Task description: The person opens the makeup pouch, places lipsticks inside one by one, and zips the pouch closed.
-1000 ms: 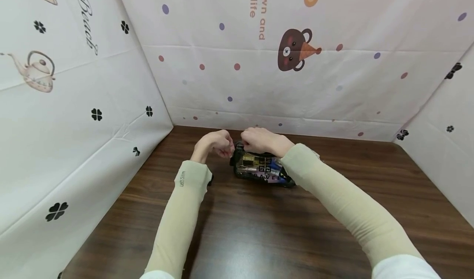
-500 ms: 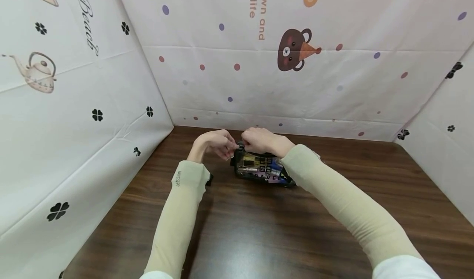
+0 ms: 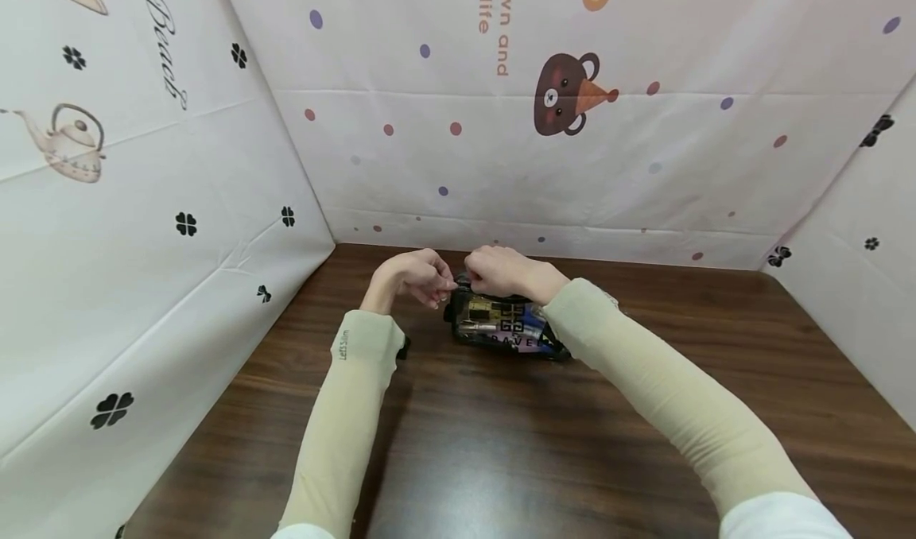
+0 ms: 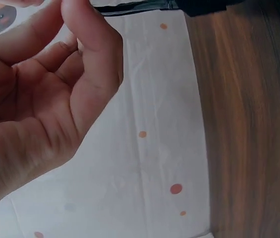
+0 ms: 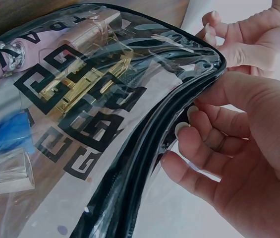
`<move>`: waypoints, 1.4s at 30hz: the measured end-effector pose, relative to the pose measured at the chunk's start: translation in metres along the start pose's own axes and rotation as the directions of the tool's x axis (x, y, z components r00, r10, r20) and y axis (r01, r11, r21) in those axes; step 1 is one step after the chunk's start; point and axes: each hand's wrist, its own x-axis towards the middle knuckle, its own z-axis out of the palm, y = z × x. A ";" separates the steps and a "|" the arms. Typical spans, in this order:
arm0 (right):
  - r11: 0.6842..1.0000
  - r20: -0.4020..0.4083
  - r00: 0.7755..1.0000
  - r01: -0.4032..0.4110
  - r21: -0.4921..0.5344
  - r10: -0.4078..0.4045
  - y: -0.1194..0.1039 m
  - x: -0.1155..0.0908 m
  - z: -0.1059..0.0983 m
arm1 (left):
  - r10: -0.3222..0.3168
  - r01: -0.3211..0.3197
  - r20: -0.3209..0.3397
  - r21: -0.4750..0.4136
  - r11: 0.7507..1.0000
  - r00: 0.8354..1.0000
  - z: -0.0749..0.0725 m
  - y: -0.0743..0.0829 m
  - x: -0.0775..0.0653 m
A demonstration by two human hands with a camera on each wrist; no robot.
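A clear zip pouch [image 3: 512, 326] with black edging and black printed lettering stands on the wooden table near the back. My left hand [image 3: 424, 275] is at its upper left corner, thumb and index finger pinched together on the black edge. Beside it, my right hand [image 3: 506, 271] grips the top edge close to the same corner. In the right wrist view, its fingers curl by the black zipper [image 5: 147, 129], and the thumb presses at the corner. Through the plastic show a blue item [image 5: 8, 134], a gold piece [image 5: 87, 87] and a rose-gold tube [image 5: 87, 34].
The brown wooden table [image 3: 458, 443] runs in front of the pouch. A white printed sheet [image 3: 401, 173] rises directly behind it, and another printed sheet [image 3: 164, 300] walls off the left side.
My left hand has shifted slightly toward the pouch's corner, and its fingers, looser half a second ago, now pinch at the edge. The right hand and pouch have stayed almost still.
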 end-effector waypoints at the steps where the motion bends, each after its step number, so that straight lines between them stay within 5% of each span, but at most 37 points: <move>1: 1.000 0.000 1.000 -0.001 0.000 0.001 0.000 0.000 0.000 | 0.002 -0.002 -0.006 0.005 1.000 1.000 0.000 0.000 0.000; 12: 1.000 0.015 1.000 0.000 -0.004 0.000 0.000 0.001 0.001 | -0.048 0.049 0.024 -0.044 0.998 0.999 0.001 -0.001 -0.001; 21: 1.000 0.046 0.999 0.005 -0.009 -0.004 -0.003 0.001 -0.001 | -0.083 0.087 -0.070 0.053 0.995 0.994 0.009 0.003 0.002; 30: 0.999 0.028 0.999 0.019 0.049 -0.021 0.002 0.001 -0.006 | 0.010 -0.010 -0.071 -0.006 1.000 0.997 0.008 -0.003 0.002; 42: 1.000 0.028 0.999 0.019 -0.003 -0.019 -0.007 0.006 -0.010 | 0.082 -0.083 -0.022 -0.078 0.993 0.996 0.003 -0.012 0.006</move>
